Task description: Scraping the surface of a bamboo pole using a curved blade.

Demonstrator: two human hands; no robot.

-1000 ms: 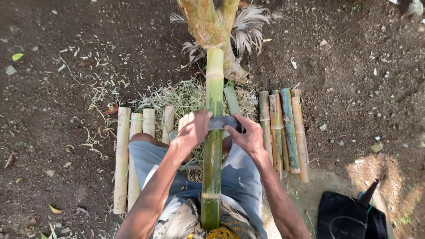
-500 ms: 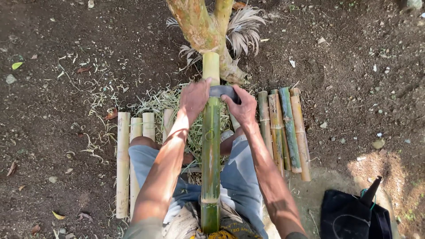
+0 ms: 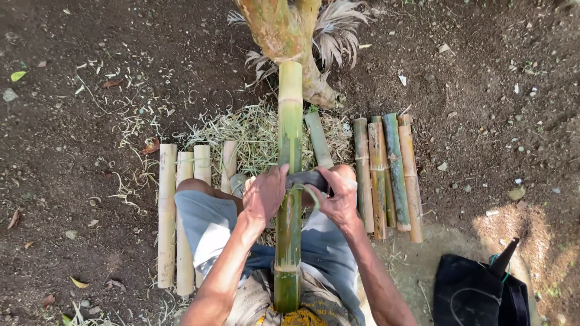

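Note:
A long green bamboo pole (image 3: 290, 139) runs from my lap up to a tree trunk (image 3: 284, 30). A dark blade (image 3: 308, 179) lies across the pole about halfway along it. My left hand (image 3: 263, 196) grips the blade's left end beside the pole. My right hand (image 3: 339, 194) is closed on its right end. A thin green shaving (image 3: 315, 198) curls off the pole just under the blade. The pole's surface looks paler and scraped above the blade.
Cut bamboo pieces lie in a pale row at my left (image 3: 181, 211) and a greener row at my right (image 3: 389, 172). Shavings (image 3: 241, 130) cover the dirt by the trunk. A black bag (image 3: 477, 296) sits at the lower right.
Both hands pushed the blade up the pole toward the trunk, then drew it back toward my body to about mid-pole.

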